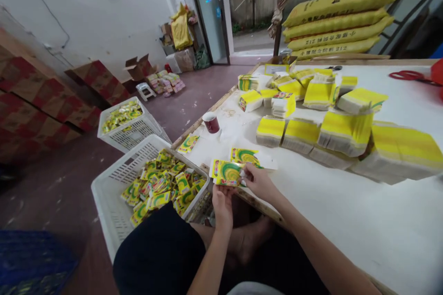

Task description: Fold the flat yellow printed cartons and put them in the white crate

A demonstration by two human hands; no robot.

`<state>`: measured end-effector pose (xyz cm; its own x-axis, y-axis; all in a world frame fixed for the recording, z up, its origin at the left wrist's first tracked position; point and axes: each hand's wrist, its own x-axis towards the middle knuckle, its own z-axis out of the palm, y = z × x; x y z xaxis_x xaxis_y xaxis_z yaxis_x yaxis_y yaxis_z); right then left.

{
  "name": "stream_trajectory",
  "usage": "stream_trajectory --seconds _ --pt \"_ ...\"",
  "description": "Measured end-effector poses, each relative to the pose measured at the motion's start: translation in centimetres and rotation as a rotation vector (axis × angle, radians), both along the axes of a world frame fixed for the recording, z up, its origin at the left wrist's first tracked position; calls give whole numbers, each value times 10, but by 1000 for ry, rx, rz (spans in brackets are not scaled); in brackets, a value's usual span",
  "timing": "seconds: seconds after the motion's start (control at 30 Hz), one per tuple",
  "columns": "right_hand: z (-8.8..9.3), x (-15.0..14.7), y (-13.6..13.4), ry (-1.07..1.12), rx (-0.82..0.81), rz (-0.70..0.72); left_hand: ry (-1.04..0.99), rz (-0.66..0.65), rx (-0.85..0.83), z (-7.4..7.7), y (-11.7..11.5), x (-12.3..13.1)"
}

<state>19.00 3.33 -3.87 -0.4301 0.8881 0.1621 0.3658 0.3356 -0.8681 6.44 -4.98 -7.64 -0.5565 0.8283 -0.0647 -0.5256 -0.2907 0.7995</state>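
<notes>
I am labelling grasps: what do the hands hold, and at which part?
A yellow-green packet: left hand at its lower edge, right hand at its right end.

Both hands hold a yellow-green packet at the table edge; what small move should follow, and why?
Probably a short swing left to release the packet into the near basket: the left hand and right hand pinch it just beside that basket, which already holds many matching packets.

Glossy printed film packet (pixel 226 173) at centre, white moulded-plastic lattice basket (pixel 107 203) lower left, smooth matt white tabletop (pixel 346 221) with rough bare wood edge (pixel 197 124), glazed dark-red mug (pixel 211 122), matt woven yellow sacks (pixel 339 18) upper right, matt printed cardboard boxes (pixel 41 101) at left.
</notes>
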Motion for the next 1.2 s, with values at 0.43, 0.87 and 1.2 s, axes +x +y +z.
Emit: stream_trajectory --seconds 0.43,0.87,1.2 --pt "11 -15 -22 47 -208 222 -91 21 -43 25 10 -4" --pt "14 -24 -34 324 -371 248 -202 64 43 44 26 -6" --pt "11 -36 -56 315 -419 235 -258 -199 -64 53 19 -32"
